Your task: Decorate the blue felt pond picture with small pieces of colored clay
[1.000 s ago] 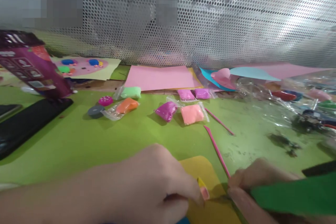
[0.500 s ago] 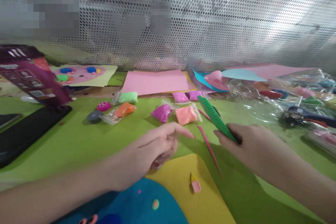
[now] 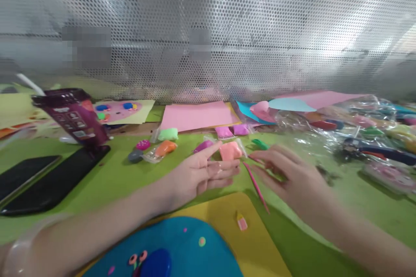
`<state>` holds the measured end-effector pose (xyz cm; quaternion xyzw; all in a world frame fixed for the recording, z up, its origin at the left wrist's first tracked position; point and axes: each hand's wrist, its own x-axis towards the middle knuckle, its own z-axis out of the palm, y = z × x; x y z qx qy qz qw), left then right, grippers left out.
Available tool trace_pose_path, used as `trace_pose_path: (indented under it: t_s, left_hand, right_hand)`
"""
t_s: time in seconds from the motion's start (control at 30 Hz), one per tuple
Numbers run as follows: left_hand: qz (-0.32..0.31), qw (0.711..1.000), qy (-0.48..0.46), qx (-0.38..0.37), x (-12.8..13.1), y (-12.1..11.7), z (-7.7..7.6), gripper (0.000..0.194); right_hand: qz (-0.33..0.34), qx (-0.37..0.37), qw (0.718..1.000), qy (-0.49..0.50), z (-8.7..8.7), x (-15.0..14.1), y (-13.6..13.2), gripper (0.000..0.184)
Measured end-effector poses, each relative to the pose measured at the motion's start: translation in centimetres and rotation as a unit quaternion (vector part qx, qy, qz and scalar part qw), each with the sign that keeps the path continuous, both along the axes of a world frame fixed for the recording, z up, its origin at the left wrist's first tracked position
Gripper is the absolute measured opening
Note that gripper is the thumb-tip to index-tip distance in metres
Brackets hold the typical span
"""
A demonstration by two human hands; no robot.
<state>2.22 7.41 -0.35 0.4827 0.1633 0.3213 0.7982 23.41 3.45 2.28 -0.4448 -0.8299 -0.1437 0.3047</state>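
Note:
My left hand is held palm up with its fingers stretched out, over the green tabletop in front of a coral clay packet. A small shiny spot shows on the palm, too blurred to make out. My right hand reaches down with bent fingers, the thumb apart from them. Its fingertips are by something thin and pinkish, mostly hidden. Just left of the thumb lies a slim pink modelling tool. Beyond the right fingers rests a green ridged plastic tool, partly covered. Nearest me is a yellow board with a blue clay shape.
Clay packets in green, orange and purple lie behind. A dark cup stands left, near black flat objects. Pink paper lies by the perforated metal wall. Plastic wrapping and pliers-like tool are right.
My right hand has let go of the green ridged tool, which now lies on the table, and has moved left and lower. My left hand has turned palm up and its fingers have straightened.

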Motion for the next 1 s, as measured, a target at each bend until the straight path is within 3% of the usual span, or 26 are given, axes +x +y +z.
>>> trace_pose_path:
  t_s: [0.07, 0.23, 0.7, 0.87, 1.0]
  left_hand:
    - [-0.038, 0.999, 0.009, 0.009, 0.2, -0.2, 0.0, 0.071]
    - [-0.054, 0.998, 0.014, 0.028, 0.5, -0.6, 0.0, 0.067]
    - [-0.062, 0.997, -0.011, 0.037, 0.5, -1.0, 0.2, 0.069]
    - [-0.032, 0.999, 0.024, 0.023, 0.5, -0.9, 0.1, 0.058]
    - [0.003, 0.994, 0.103, 0.021, 0.5, -0.8, 0.3, 0.038]
  right_hand:
    - [0.090, -0.025, 0.994, 0.049, -0.6, -1.4, -0.2, 0.017]
    - [0.151, -0.060, 0.985, 0.063, -1.3, -3.1, -0.5, 0.022]
    - [0.164, -0.053, 0.980, 0.097, -1.8, -2.9, -0.9, 0.016]
    - [0.147, -0.059, 0.979, 0.129, -1.9, -2.7, -0.9, 0.015]
    - [0.150, -0.061, 0.977, 0.140, -1.8, -2.6, -1.0, 0.015]
